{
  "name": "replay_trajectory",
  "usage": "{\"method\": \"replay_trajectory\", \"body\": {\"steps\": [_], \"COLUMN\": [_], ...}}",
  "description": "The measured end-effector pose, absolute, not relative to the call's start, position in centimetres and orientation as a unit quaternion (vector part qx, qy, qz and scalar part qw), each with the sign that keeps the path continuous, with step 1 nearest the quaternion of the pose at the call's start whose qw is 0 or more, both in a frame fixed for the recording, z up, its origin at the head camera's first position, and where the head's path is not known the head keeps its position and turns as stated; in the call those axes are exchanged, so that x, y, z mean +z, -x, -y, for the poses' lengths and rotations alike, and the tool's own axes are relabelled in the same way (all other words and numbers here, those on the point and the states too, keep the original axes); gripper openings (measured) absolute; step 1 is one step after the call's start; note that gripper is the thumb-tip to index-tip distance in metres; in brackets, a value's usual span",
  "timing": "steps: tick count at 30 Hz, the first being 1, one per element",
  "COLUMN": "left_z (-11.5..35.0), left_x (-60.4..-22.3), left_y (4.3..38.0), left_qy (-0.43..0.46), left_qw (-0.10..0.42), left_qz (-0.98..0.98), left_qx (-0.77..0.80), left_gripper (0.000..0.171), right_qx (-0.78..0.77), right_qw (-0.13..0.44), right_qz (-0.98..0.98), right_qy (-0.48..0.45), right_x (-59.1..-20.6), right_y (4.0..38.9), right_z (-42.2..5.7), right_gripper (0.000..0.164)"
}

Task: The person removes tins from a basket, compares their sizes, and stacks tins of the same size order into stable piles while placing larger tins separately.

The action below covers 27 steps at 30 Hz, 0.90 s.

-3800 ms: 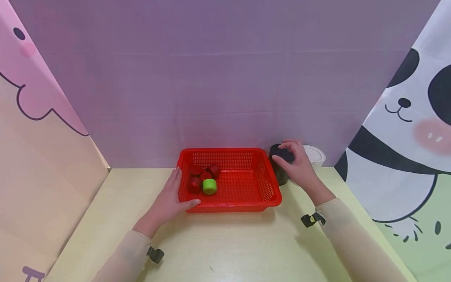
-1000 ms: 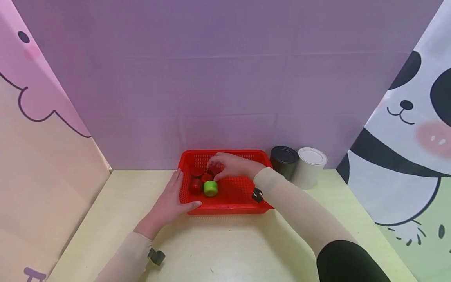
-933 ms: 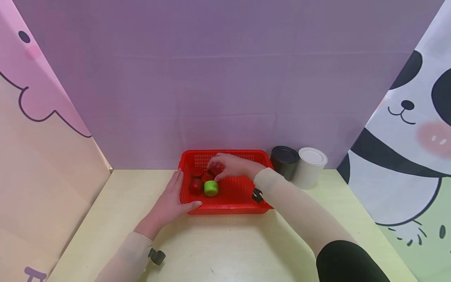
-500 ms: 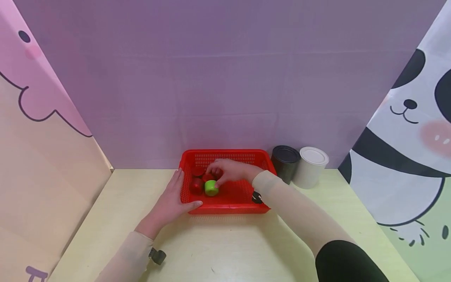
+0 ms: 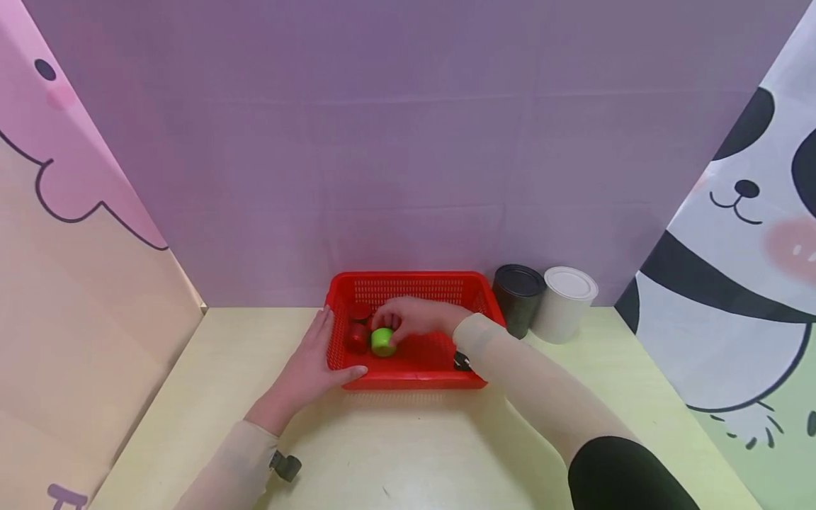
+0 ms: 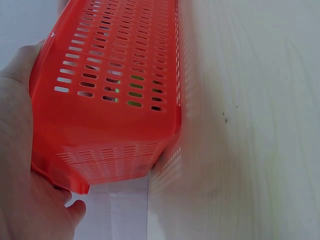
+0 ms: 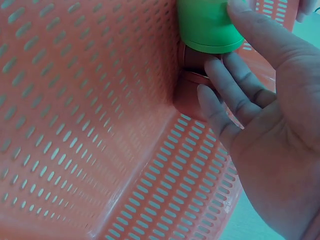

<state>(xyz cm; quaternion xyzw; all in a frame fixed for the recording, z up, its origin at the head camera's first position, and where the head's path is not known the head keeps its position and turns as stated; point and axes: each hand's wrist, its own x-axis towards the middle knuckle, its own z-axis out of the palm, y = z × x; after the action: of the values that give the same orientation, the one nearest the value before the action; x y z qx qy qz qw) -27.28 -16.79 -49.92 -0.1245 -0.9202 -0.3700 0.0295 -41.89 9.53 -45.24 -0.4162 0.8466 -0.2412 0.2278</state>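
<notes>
A green cap (image 5: 382,343), a short cylinder, sits tilted in the red basket (image 5: 414,380). My right hand (image 5: 417,316) reaches in from the right and pinches it. In the right wrist view, the thumb lies on the green side while the other fingers hang below over dark red caps; the index finger is hidden. Left of the green one are a red cap (image 5: 357,338) and another red cap (image 5: 360,312). My left hand (image 5: 306,361) rests at the basket's front left corner, fingers straight along the left side, thumb on the front rim.
Right of the basket stand a dark can (image 5: 519,301) and a white can (image 5: 564,306), side by side. A purple cloth wall (image 5: 408,156) closes off the back of the pale table (image 5: 408,453). Printed cartoon panels flank both sides.
My right hand has gone from the dark can into the basket, then lowered onto the green cap, which now tilts slightly. My left hand has stayed at the basket corner.
</notes>
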Motion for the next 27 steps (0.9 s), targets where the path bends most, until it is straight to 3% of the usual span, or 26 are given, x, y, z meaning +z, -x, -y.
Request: {"method": "replay_trajectory", "body": {"steps": [11, 27], "left_z": [16.8, 16.9], "left_x": [-50.1, -50.1], "left_y": [27.3, 27.4], "left_qy": [0.127, 0.129], "left_qw": [0.03, 0.032], "left_qz": [0.921, 0.922], "left_qx": [-0.367, -0.362], "left_gripper": [0.138, 0.138], "right_qx": [-0.243, -0.214], "right_qw": [0.244, 0.24], "right_qz": [-0.843, -0.853], "right_qy": [0.412, 0.412], "right_x": [-45.0, -45.2], "right_y": [41.2, 40.7], "right_z": [-9.4, -8.9], "right_gripper": [0.043, 0.056]}}
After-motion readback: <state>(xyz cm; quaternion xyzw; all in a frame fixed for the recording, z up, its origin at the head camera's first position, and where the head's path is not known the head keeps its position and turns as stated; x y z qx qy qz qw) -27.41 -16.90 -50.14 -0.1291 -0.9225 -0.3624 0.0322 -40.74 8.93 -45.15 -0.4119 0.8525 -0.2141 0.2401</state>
